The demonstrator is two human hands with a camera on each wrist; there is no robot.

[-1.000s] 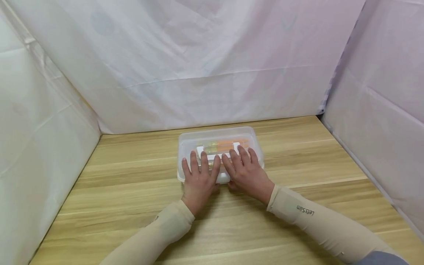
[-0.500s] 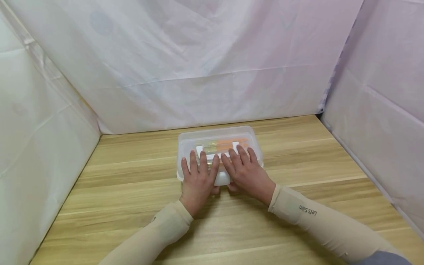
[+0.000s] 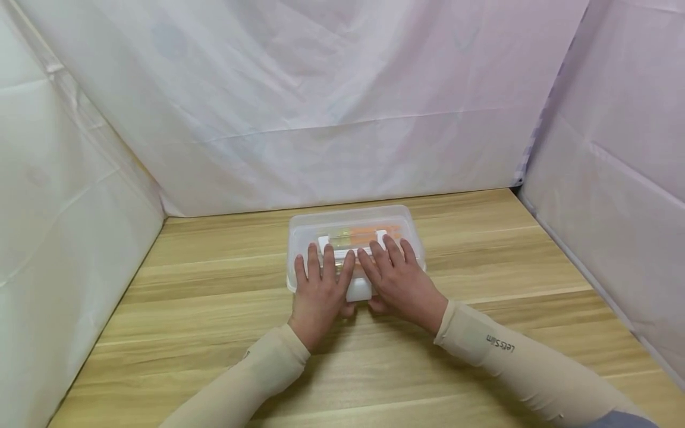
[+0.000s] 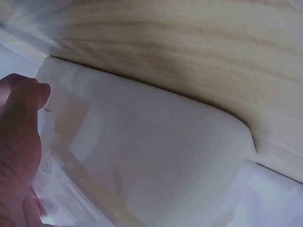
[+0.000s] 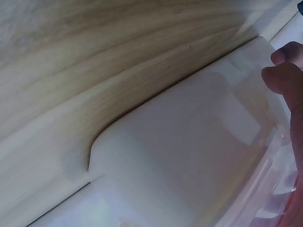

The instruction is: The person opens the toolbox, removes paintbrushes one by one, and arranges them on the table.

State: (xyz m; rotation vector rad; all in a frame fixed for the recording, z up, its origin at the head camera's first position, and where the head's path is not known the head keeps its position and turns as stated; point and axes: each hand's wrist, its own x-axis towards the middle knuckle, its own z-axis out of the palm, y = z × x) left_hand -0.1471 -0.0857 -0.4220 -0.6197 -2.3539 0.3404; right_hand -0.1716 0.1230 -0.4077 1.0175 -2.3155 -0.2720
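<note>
L hand [image 3: 319, 297] & R hand [image 3: 402, 282], fingers straight, apart, atop rnd-cornered transl. plastic box [image 3: 355, 219]

Your box [image 3: 297, 238]: translucent whitish, white handle [image 3: 348, 254], orange-and-yellow contents [image 3: 363, 234]; your sleeves [image 3: 535, 371] beige, dark lettering [image 3: 500, 343]; surface [image 3: 214, 279] tan wood-grain; curtain [image 3: 321, 77] pinkish-white.

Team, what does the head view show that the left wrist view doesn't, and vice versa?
Head only: sleeves, white handle, orange contents seen through the lid.
Left wrist only: the box's side wall close up, with its bottom edge along the table.
Both: the left hand at the box, and the table.
</note>
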